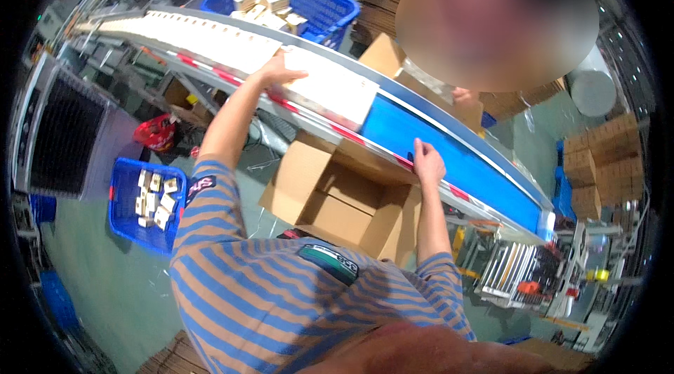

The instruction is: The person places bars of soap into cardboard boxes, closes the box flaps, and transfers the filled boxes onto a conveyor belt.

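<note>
the close-packed block of small white boxes (333, 89) lies on the long blue conveyor belt (467, 167), with the open-flapped brown cardboard carton (298, 176) beside the near edge. the left hand (279, 70) touches the block's rear, grip spread, apparently not closed around anything. the right hand (429, 163) is apart from the block, half curled; whether its grip holds anything, i cannot tell. with the leading end unsupported, an uneven push could break up the rows or spill boxes.
</note>
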### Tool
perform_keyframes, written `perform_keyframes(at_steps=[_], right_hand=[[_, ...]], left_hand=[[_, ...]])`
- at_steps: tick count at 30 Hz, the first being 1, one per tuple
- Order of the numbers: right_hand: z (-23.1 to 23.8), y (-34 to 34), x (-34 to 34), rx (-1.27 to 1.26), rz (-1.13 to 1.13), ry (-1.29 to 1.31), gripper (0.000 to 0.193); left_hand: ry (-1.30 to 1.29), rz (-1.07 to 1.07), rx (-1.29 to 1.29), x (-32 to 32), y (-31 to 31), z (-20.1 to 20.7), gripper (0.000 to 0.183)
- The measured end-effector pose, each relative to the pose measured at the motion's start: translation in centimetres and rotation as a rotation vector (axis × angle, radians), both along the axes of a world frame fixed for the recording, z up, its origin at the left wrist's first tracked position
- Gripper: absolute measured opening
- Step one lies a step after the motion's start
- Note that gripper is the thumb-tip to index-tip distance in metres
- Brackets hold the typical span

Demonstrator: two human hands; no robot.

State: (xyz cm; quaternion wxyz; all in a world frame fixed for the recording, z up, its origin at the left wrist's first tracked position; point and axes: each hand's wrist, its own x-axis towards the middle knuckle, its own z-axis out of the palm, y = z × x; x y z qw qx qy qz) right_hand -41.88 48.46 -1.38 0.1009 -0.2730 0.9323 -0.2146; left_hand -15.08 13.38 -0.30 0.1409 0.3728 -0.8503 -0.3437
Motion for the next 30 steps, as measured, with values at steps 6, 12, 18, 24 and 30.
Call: perform_keyframes(at_steps=[6,12,18,24,30], right_hand=[[-0.7,-8.5,3.8,-0.304,0.024,-0.089,0.071],[-1.0,-7.4,0.1,-0.595,0.019,-0.686,0.050],[6.4,-15.8,8.0,-0.774,0.299,-0.787,0.042],[1.1,-25.7,17.0,-0.575,0.632,-0.293,0.062],[1.8,-19.8,12.3,-0.530,0.563,-0.686,0.068]], left_hand=[[0.402,-0.354,0.389,-7.4,5.7,-2.4,0.055],[0.414,-0.260,0.643,-6.3,6.8,-1.1,0.063],[0.146,0.093,0.389,4.1,-1.8,10.8,0.067],[0.070,0.437,0.370,15.0,-12.3,5.4,0.110],[0.161,0.234,0.712,9.9,-9.9,6.8,0.081]])
